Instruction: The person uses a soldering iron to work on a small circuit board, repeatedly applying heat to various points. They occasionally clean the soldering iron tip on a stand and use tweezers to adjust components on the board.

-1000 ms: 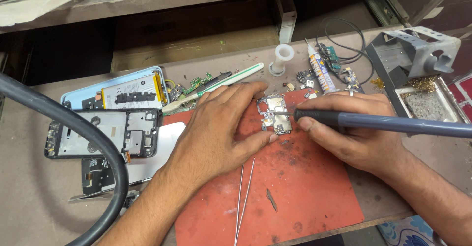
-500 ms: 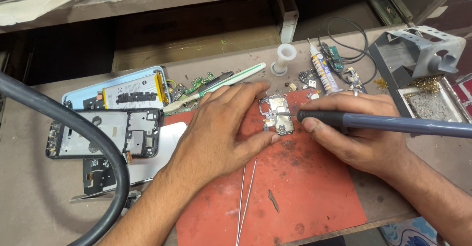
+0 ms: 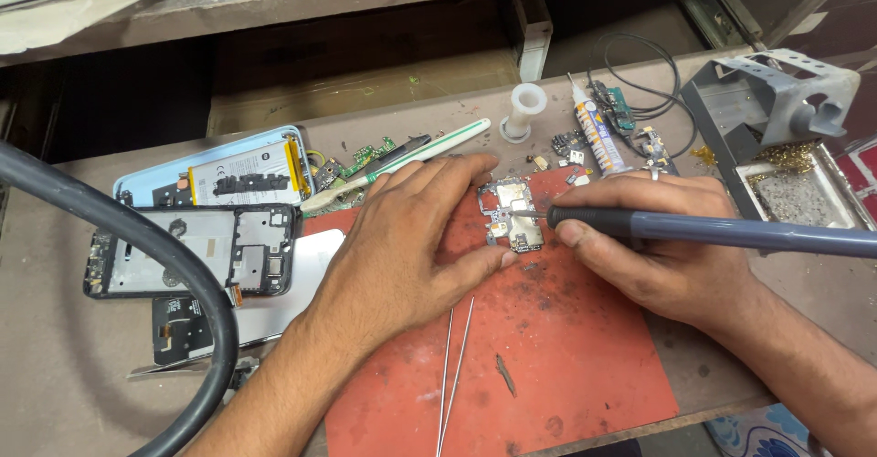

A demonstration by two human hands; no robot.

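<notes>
The left hand (image 3: 402,238) lies flat on the red mat (image 3: 548,356), fingers (image 3: 457,175) spread narrowly and pressed on the left edge of the small circuit board (image 3: 513,215), pinning it. The right hand (image 3: 658,238) has its fingers curled tight round the grey soldering iron (image 3: 713,231), whose tip touches the board's middle. The board sits at the mat's far edge. Tweezers (image 3: 455,366) lie near, between the forearms. Bare mat opens toward the near edge; a glue tube (image 3: 592,128) and small parts crowd the far surface (image 3: 55,356).
</notes>
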